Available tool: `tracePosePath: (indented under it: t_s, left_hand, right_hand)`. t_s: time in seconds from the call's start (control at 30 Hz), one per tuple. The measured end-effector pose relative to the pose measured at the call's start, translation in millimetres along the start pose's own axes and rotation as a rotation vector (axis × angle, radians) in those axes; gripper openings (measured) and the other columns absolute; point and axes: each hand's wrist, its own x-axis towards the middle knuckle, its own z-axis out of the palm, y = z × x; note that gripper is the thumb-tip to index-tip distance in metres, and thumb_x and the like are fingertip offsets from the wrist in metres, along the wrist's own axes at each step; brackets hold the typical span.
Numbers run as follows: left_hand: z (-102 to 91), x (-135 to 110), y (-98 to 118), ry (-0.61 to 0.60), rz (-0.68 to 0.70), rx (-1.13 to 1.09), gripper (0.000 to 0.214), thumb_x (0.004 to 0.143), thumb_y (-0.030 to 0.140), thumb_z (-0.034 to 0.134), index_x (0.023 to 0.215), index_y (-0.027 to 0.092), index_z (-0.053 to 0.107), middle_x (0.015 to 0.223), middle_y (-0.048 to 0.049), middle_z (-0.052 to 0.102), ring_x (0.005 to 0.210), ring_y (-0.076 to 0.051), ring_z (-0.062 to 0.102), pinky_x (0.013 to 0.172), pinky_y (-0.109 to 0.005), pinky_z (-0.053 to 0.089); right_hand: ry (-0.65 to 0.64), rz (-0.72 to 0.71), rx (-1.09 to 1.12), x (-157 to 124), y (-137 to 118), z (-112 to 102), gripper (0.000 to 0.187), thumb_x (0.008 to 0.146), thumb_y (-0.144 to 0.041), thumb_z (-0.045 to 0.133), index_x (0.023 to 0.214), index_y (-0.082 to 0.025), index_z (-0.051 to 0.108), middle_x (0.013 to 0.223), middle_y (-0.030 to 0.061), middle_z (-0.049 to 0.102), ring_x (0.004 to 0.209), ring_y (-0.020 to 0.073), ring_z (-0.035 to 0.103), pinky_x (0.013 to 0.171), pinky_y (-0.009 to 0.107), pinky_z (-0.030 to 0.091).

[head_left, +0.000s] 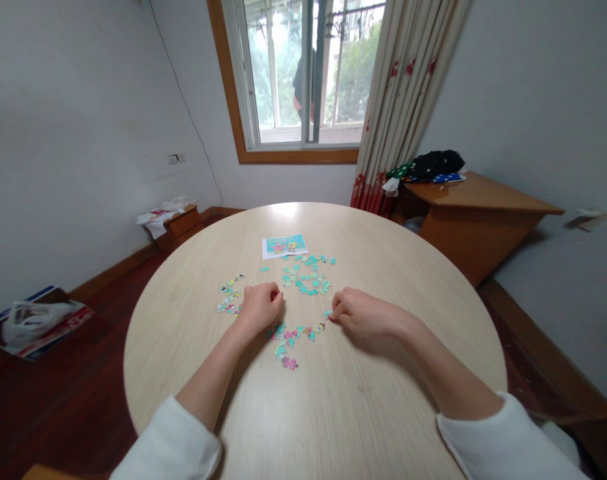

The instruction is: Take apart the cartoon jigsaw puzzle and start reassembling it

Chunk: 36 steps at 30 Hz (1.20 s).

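Both my hands rest on a round light-wood table [383, 267] among loose jigsaw pieces. My left hand [260, 304] is curled into a loose fist beside a small scatter of pieces [229, 297]; what it holds, if anything, is hidden. My right hand [357, 312] pinches its fingertips together at a teal piece [328, 313] on the table. A short joined row of pink and teal pieces [296, 333] lies between the hands. A cluster of teal pieces [308, 277] sits farther out, with a printed picture card [284, 245] beyond it.
A wooden desk [483, 200] with dark clothing on it stands at the right by a curtain [403, 100]. A window [303, 73] is ahead. On the floor at left lie a plastic bag [28, 320] and a small wooden box [180, 223].
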Motion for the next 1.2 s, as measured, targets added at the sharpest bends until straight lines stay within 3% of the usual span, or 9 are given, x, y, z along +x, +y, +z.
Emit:
tracePosePath:
  t_s: [0.07,0.13,0.23,0.37,0.53,0.67,0.83,1.0,1.2]
  left_hand:
    - [0.5,0,-1,-0.002,0.000,0.004,0.022,0.082,0.020,0.047,0.066,0.016,0.062,0.068,-0.0057,0.065,0.065,-0.017,0.054,0.071,-0.030,0.034]
    - [1.1,0,-1,-0.006,-0.003,0.004,0.022,0.082,0.020,0.048,0.065,0.016,0.061,0.068,-0.0057,0.065,0.065,-0.016,0.054,0.071,-0.030,0.034]
    - [1.5,0,0,-0.013,-0.012,0.001,0.022,0.082,0.020,0.048,0.065,0.016,0.061,0.070,-0.0060,0.066,0.066,-0.016,0.055,0.071,-0.029,0.034]
    - [1.1,1,1,-0.009,-0.003,-0.003,0.022,0.083,0.019,0.048,0.066,0.017,0.061,0.071,-0.0063,0.066,0.067,-0.017,0.056,0.071,-0.030,0.035]
    - [-0.2,-1,3,-0.004,-0.004,-0.019,0.021,0.083,0.019,0.048,0.068,0.016,0.062,0.071,-0.0065,0.067,0.068,-0.017,0.057,0.073,-0.031,0.036]
    - [-1.1,-2,4,-0.008,0.003,-0.022,0.021,0.083,0.019,0.048,0.068,0.016,0.062,0.072,-0.0069,0.068,0.069,-0.017,0.057,0.074,-0.032,0.036]
    - [-0.6,-1,3,-0.007,0.001,-0.018,0.022,0.084,0.019,0.047,0.068,0.016,0.062,0.073,-0.0077,0.069,0.070,-0.018,0.059,0.075,-0.033,0.037]
    - [0.4,-1,3,-0.013,-0.008,-0.001,0.021,0.084,0.020,0.048,0.069,0.016,0.063,0.073,-0.0074,0.069,0.070,-0.018,0.059,0.076,-0.033,0.037]
    - [1.4,-1,2,-0.023,-0.007,0.011,0.021,0.084,0.020,0.048,0.070,0.015,0.064,0.075,-0.0080,0.069,0.072,-0.019,0.060,0.077,-0.033,0.037]
  right_hand:
    - [-0.051,-0.033,0.081,0,-2,0,0.025,0.079,-0.023,0.052,0.064,-0.015,0.070,0.070,0.0092,0.069,0.069,0.0173,0.060,0.067,0.027,0.043]
    - [-0.009,-0.056,0.170,2,-1,0,0.024,0.077,-0.018,0.049,0.067,-0.016,0.070,0.072,0.0064,0.070,0.070,0.0165,0.060,0.067,0.026,0.045]
    - [0.239,-0.032,0.287,15,12,4,0.030,0.076,-0.012,0.041,0.075,-0.018,0.070,0.081,0.0050,0.071,0.077,0.0159,0.062,0.073,0.027,0.047]
    - [0.699,0.122,0.284,41,52,13,0.032,0.079,-0.014,0.039,0.087,-0.016,0.070,0.097,0.0084,0.069,0.093,0.0186,0.061,0.085,0.032,0.046]
    - [0.823,0.332,0.178,71,90,18,0.043,0.082,-0.016,0.036,0.118,-0.015,0.060,0.118,0.0143,0.062,0.110,0.0235,0.056,0.095,0.041,0.041]
    - [0.772,0.185,0.067,85,87,17,0.052,0.081,-0.017,0.035,0.132,-0.018,0.047,0.130,0.0129,0.057,0.122,0.0261,0.048,0.102,0.051,0.028]
    - [0.587,0.020,0.022,97,76,13,0.057,0.079,-0.014,0.035,0.136,-0.015,0.039,0.126,0.0132,0.061,0.122,0.0217,0.050,0.105,0.049,0.019]
    - [0.535,0.109,0.030,103,78,12,0.053,0.082,-0.015,0.031,0.135,-0.016,0.039,0.124,0.0122,0.063,0.122,0.0209,0.050,0.106,0.050,0.017]
    - [0.571,0.279,0.105,108,82,9,0.049,0.087,-0.018,0.026,0.134,-0.016,0.040,0.128,0.0100,0.060,0.125,0.0217,0.047,0.107,0.049,0.017]
